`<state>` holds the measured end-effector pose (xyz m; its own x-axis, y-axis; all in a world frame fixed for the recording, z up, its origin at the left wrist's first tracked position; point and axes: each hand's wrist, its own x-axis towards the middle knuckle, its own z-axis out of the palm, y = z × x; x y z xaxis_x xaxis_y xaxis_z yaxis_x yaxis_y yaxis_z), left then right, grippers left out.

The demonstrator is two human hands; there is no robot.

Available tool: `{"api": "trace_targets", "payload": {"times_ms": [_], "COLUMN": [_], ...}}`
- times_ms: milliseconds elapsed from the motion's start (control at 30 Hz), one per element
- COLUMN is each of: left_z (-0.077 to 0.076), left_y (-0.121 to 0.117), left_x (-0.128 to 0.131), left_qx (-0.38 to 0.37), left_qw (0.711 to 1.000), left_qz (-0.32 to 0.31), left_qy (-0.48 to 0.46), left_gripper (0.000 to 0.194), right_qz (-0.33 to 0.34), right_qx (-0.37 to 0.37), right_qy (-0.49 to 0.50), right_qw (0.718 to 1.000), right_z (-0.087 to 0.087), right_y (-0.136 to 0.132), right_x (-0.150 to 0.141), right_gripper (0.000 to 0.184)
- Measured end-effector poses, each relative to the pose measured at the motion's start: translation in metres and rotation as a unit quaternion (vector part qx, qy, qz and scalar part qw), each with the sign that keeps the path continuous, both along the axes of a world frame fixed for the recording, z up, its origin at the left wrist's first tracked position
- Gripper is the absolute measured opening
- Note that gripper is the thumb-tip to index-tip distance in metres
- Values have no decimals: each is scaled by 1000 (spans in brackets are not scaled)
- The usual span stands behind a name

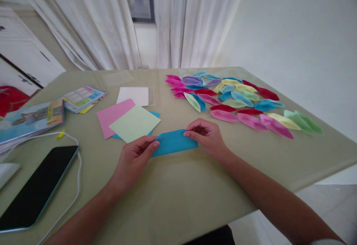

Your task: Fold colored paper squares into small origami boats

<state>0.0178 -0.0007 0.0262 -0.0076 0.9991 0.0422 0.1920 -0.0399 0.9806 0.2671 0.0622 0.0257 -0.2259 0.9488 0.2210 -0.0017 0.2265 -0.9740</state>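
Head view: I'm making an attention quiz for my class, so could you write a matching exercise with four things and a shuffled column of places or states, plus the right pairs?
Things
1. Blue strip
2. Green sheet
3. Phone
4. Leaf shapes

Places or states
A. Lies partly over a pink sheet
B. Spread on the right of the table, in many colours
C. Held by the left hand and right hand
D. Dark-screened, beside a white cable

Pairs: 1-C, 2-A, 3-D, 4-B

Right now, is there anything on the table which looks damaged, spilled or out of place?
Nothing looks spilled or damaged. Only the pink sheet and the green sheet lie askew, overlapping at different angles, which looks ordinary for loose paper.
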Motion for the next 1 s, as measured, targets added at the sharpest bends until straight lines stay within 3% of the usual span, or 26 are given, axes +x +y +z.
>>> {"api": "trace_targets", "payload": {"times_ms": [167,333,433,533,633,800,1000], "left_z": [1,2,1,1,2,1,0], "left_y": [-1,-4,-4,-5,-8,-20,-26], "left_x": [1,2,3,5,10,24,30], "left_qx": [-36,-56,-90,-116,-124,-151,-194], "left_qw": [998,996,990,984,984,975,957], "left_qz": [-55,-64,-102,-128,-113,-117,-169], "left_qy": [-1,-18,-34,-43,-64,-113,-134], "left_gripper": [35,34,35,36,37,39,31], "right_qz": [-2,68,55,48,111,279,212], "right_qx": [-6,-60,-54,-80,-120,-183,-197], "right_qy": [3,5,-12,52,120,94,44], "right_qw": [1000,996,997,994,979,938,956], "right_z": [4,6,6,6,7,4,6], "right_y": [-2,-4,-4,-5,-11,-32,-42], "right_x": [0,-1,-1,-2,-6,-18,-19], "right_gripper": [21,30,25,24,30,36,52]}}
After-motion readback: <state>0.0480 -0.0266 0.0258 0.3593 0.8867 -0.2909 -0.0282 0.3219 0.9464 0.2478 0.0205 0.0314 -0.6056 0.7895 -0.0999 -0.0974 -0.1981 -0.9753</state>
